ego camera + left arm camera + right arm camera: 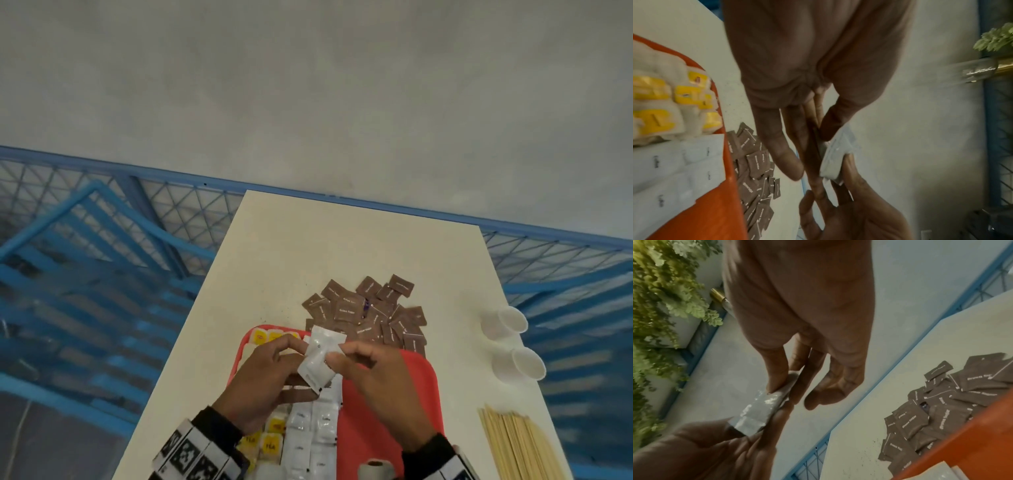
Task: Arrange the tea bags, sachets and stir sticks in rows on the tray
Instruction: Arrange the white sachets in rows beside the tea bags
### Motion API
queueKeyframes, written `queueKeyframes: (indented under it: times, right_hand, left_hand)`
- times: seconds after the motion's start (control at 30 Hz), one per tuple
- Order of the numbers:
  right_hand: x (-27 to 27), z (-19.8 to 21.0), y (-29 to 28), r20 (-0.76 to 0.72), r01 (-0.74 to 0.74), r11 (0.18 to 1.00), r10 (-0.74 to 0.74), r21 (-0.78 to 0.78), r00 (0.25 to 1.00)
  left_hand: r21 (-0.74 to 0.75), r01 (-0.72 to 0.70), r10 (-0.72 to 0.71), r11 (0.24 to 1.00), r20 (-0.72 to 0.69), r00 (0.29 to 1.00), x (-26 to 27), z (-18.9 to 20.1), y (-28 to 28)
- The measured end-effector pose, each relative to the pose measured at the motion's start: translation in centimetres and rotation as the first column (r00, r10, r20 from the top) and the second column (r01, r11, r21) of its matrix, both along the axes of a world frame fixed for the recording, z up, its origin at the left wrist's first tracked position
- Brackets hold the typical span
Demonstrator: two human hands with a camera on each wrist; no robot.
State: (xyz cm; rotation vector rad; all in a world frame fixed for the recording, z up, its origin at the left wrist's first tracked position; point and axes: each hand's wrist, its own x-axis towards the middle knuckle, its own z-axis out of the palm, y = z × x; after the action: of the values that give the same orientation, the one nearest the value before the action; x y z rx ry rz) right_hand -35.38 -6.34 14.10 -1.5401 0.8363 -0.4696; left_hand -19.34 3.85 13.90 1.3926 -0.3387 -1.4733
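Observation:
Above the red tray (387, 404) both hands hold a small stack of white sachets (320, 356). My left hand (274, 373) pinches its left edge between thumb and fingers, seen close up with the white sachets (836, 155) in the left wrist view. My right hand (373, 373) pinches the right edge of the white sachets (764, 407). On the tray lie a row of white sachets (311, 435) and yellow-tagged tea bags (270, 442) along its left side. A heap of brown sugar sachets (370, 315) lies on the table behind the tray. Wooden stir sticks (517, 445) lie at the right.
Two white paper cups (513, 346) lie on their sides near the table's right edge. A cardboard roll (376, 469) stands at the tray's near edge. Blue mesh fencing (102, 246) runs behind and beside the white table (342, 240).

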Motion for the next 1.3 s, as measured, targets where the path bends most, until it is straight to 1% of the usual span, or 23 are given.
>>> queueKeyframes:
  times: [0.1, 0.13, 0.2, 0.23, 0.3, 0.37, 0.4, 0.5, 0.53, 0.6, 0.73, 0.8, 0.87, 0.93, 1.0, 1.1, 1.17, 1.23, 1.3]
  right_hand:
    - [-0.1, -0.5, 0.9, -0.042, -0.02, 1.0, 0.02, -0.002, 0.999]
    - [-0.1, -0.6, 1.2, -0.05, -0.035, 0.999, 0.034, -0.002, 0.998]
    - [-0.2, -0.8, 1.8, -0.043, -0.058, 0.998, 0.06, 0.03, 0.997]
    - [-0.3, -0.9, 2.0, -0.028, -0.053, 0.996, 0.055, 0.07, 0.998]
    - [-0.4, -0.9, 2.4, 0.012, 0.005, 0.985, -0.007, 0.171, 1.0]
    - [-0.4, -0.9, 2.5, 0.039, 0.092, 0.964, -0.105, 0.25, 0.994]
    - [-0.5, -1.0, 2.5, 0.039, 0.11, 0.958, -0.125, 0.263, 0.991]
    - [-0.1, -1.1, 2.7, -0.023, 0.052, 0.976, -0.048, 0.21, 0.999]
    - [0.0, -1.3, 2.8, -0.035, 0.054, 0.978, -0.048, 0.201, 0.998]
    - [-0.1, -1.7, 2.6, -0.033, 0.109, 0.972, -0.104, 0.207, 0.994]
    - [-1.0, -2.5, 2.5, -0.015, 0.195, 0.951, -0.197, 0.241, 0.98]
    - [-1.3, -2.6, 2.5, -0.019, 0.189, 0.95, -0.191, 0.249, 0.981]
    - [-1.3, -2.7, 2.6, -0.029, 0.163, 0.954, -0.161, 0.252, 0.986]
    - [-1.0, -2.6, 2.8, -0.031, 0.141, 0.956, -0.138, 0.257, 0.99]
    - [-0.5, -2.5, 3.0, -0.027, 0.146, 0.962, -0.143, 0.233, 0.989]
    - [-0.2, -2.4, 2.8, -0.033, 0.172, 0.973, -0.169, 0.153, 0.985]
    - [-0.1, -2.4, 2.7, -0.038, 0.153, 0.98, -0.149, 0.125, 0.988]
    - [-0.1, -2.4, 2.8, -0.039, 0.112, 0.982, -0.107, 0.153, 0.993]
    - [-0.3, -2.7, 3.0, -0.043, 0.091, 0.979, -0.084, 0.18, 0.996]
  left_hand:
    - [0.013, -0.033, 0.035, 0.999, -0.184, 0.982, -0.1, 0.2, 1.3]
    - [0.005, -0.024, 0.025, 1.0, -0.168, 0.986, -0.2, 0.2, 1.7]
    - [-0.028, 0.026, -0.026, 0.999, -0.022, 0.999, -0.5, -0.2, 2.4]
    - [-0.048, 0.039, -0.037, 0.998, 0.04, 0.999, -0.6, -0.4, 2.7]
    - [-0.059, 0.028, -0.022, 0.998, 0.102, 0.995, -0.7, -1.0, 3.3]
    - [-0.056, 0.019, -0.012, 0.998, 0.118, 0.993, -0.7, -1.3, 3.8]
    - [-0.051, 0.026, -0.019, 0.998, 0.123, 0.992, -0.7, -1.4, 4.0]
    - [-0.044, 0.066, -0.06, 0.997, 0.13, 0.99, -0.7, -1.6, 4.5]
    - [-0.046, 0.08, -0.074, 0.996, 0.128, 0.989, -0.7, -1.7, 4.5]
    - [-0.059, 0.083, -0.074, 0.995, 0.129, 0.989, -0.8, -1.6, 4.8]
    - [-0.078, -0.056, 0.067, 0.995, 0.158, 0.985, -0.5, -2.0, 5.8]
    - [-0.093, -0.11, 0.128, 0.99, 0.221, 0.967, -0.4, -2.6, 6.2]
    - [-0.111, -0.122, 0.15, 0.986, 0.304, 0.941, -0.6, -3.0, 6.0]
    - [-0.123, -0.128, 0.163, 0.984, 0.344, 0.925, -1.1, -3.1, 5.4]
    - [-0.119, -0.131, 0.163, 0.984, 0.323, 0.932, -1.4, -2.7, 4.7]
    - [-0.091, -0.133, 0.15, 0.987, 0.217, 0.965, -1.7, -2.3, 4.0]
    - [-0.09, -0.127, 0.145, 0.988, 0.244, 0.959, -1.7, -2.5, 3.8]
    - [-0.109, -0.126, 0.152, 0.986, 0.289, 0.945, -1.9, -2.7, 3.7]
    - [-0.112, -0.129, 0.157, 0.985, 0.294, 0.943, -2.1, -3.0, 3.8]
